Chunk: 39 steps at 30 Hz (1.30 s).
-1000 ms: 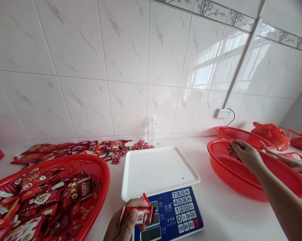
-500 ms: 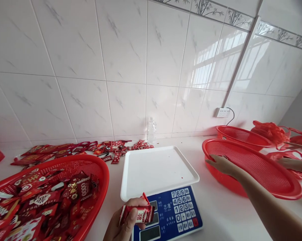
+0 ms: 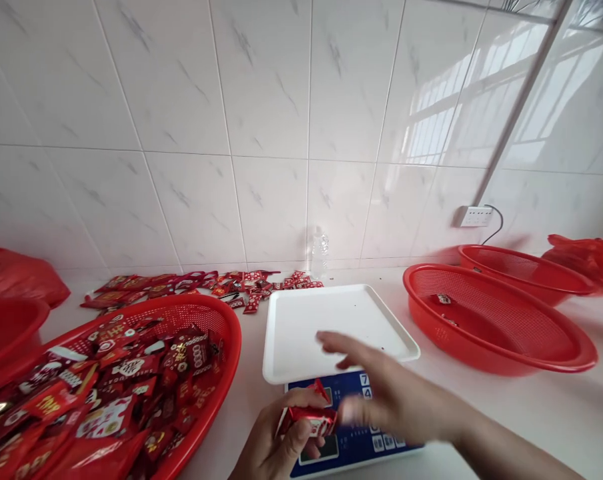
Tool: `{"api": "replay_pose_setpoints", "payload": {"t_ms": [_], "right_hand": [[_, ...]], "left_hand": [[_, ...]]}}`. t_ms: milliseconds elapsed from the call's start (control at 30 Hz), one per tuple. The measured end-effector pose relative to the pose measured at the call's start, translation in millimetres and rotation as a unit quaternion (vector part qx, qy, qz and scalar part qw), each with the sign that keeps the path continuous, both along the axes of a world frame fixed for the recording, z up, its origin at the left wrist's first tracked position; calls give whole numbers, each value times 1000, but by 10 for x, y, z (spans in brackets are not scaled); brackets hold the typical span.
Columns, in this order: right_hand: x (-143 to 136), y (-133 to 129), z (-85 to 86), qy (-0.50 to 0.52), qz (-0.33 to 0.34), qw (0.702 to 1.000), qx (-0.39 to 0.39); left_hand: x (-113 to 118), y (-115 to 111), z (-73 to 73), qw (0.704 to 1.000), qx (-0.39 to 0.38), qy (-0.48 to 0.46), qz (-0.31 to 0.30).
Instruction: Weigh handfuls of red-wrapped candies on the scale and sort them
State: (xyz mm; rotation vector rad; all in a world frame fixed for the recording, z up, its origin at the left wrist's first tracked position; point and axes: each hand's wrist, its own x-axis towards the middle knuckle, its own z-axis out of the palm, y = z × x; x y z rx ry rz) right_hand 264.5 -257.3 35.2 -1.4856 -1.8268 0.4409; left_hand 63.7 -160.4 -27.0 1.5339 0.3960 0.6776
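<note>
Fingers [image 3: 301,399] of the left hand [image 3: 274,437] are clamped on a small, glossy red foil packet [image 3: 319,423], thumb over its near side, low in front of the scale; those of the right hand [image 3: 401,400] stand apart, blurred.

At the far left a crinkled red plastic bag [image 3: 21,273] sits behind a smooth red plastic tub [image 3: 39,313], cut off by the view's edge. Beside them, a large oval red plastic basket [image 3: 229,333] with perforated walls holds a heap of shiny red printed packets [image 3: 131,367]. Behind it, flat red sachets [image 3: 181,285] lie strewn along the white counter [image 3: 556,413], against the marbled, glossy white tiles [image 3: 261,87].

A ribbed clear plastic bottle [image 3: 320,253] stands by the wall. Before it lies a shallow white tray [image 3: 326,320] with rounded corners and dark specks, above a scale's blue keypad panel [image 3: 356,453]. Both hands hide parts of this panel; the right, palm down with its forearm slanting in from the lower right, also overlaps the tray's near edge in view.

Farther right, a perforated oval red basket [image 3: 576,353] contains a few small pieces [image 3: 444,299]. Past it stand a similar red basket [image 3: 531,268] and a crumpled red bag [image 3: 586,257], with a white socket strip [image 3: 475,216] above.
</note>
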Motion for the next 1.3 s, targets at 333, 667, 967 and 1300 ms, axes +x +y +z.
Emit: {"api": "replay_pose_setpoints", "payload": {"t_ms": [333, 667, 967, 1300], "right_hand": [[-674, 270, -421, -117, 30, 977, 176], [-141, 433, -420, -13, -167, 966, 196], [264, 321, -596, -97, -310, 936, 132], [339, -46, -863, -71, -335, 896, 283]], "left_hand": [[-49, 68, -24, 996, -70, -54, 21], [11, 56, -53, 994, -55, -73, -54], [-302, 28, 347, 998, 50, -21, 34], [-957, 964, 1007, 866, 303, 357, 174]]}}
